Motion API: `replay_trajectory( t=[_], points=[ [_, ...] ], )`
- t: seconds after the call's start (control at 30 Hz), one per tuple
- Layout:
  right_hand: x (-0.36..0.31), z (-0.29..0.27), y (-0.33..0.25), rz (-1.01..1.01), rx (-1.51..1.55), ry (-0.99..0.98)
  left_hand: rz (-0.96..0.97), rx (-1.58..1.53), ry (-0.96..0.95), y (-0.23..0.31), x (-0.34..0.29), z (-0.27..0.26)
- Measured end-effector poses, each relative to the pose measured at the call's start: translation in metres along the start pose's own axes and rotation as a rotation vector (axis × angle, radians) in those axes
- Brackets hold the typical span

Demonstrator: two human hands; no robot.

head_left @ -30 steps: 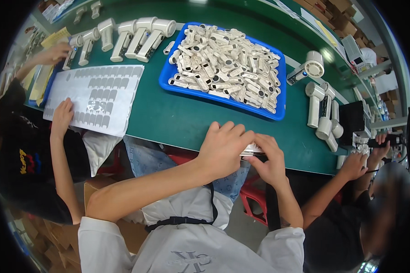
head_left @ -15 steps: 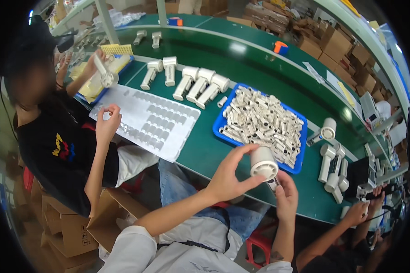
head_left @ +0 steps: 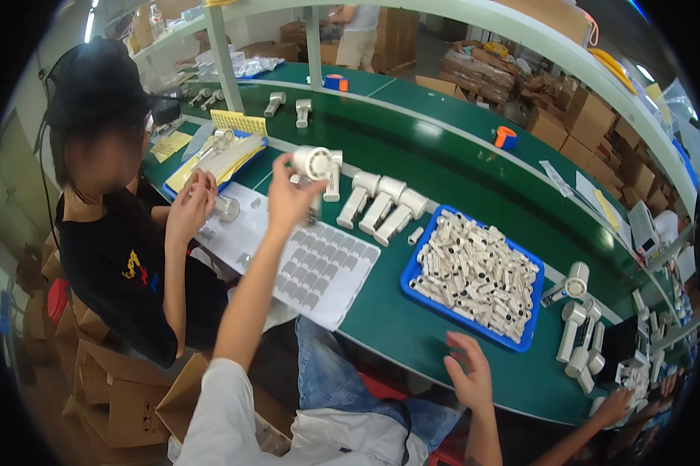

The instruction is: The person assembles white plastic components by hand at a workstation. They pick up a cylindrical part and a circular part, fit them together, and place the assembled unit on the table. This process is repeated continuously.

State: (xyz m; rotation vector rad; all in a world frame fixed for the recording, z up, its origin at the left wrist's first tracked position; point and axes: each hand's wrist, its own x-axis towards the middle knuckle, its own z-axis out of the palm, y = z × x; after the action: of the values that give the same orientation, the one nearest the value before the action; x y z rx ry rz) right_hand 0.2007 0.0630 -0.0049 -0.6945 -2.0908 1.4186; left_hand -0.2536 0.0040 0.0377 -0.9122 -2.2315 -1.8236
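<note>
My left hand (head_left: 289, 200) is stretched out to the far left and grips a white handheld fan (head_left: 313, 161), its round slotted end toward me. The fan's handle is mostly hidden behind my fingers. Just behind it another white fan (head_left: 334, 177) stands on the green bench, partly covered. Three more fans (head_left: 381, 205) lean in a row to the right. Below my left forearm lies a white sheet (head_left: 348, 289) of grey stickers. My right hand (head_left: 470, 371) hovers over the bench's near edge with fingers apart, holding nothing, near a blue tray (head_left: 530, 335) heaped with small white parts (head_left: 474, 272).
At left a co-worker's hand (head_left: 191, 208) is close to my left arm, by a blue tray (head_left: 263, 147) with yellow sheets. Several fans (head_left: 574, 330) lie at right, near another person's hand (head_left: 616, 405). An orange-and-blue tape roll (head_left: 505, 137) sits farther back. Cardboard boxes (head_left: 136, 396) stand lower left.
My left hand has carried the fan from in front of me to the far left, beside the row. My right hand has let go of it. The view has shifted somewhat.
</note>
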Motion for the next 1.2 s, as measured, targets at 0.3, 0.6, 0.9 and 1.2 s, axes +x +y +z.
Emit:
replay_trajectory(
  t=[0.3,0.6,0.9,1.2],
  points=[
    [0.021,-0.029,-0.050,-0.104,-0.399,-0.037,-0.095,0.803,-0.010,-0.135,0.142,-0.019],
    [0.186,0.050,-0.028,-0.479,-0.820,0.042,-0.188,0.864,0.153,-0.151,0.140,0.027],
    [0.282,0.117,0.031,-0.101,-1.262,0.114,0.339,-0.038,-0.031,-0.054,0.066,0.079],
    [0.226,0.074,-0.018,-0.310,-0.715,0.196,0.443,-0.085,-0.622,0.086,-0.008,0.090]
  ],
)
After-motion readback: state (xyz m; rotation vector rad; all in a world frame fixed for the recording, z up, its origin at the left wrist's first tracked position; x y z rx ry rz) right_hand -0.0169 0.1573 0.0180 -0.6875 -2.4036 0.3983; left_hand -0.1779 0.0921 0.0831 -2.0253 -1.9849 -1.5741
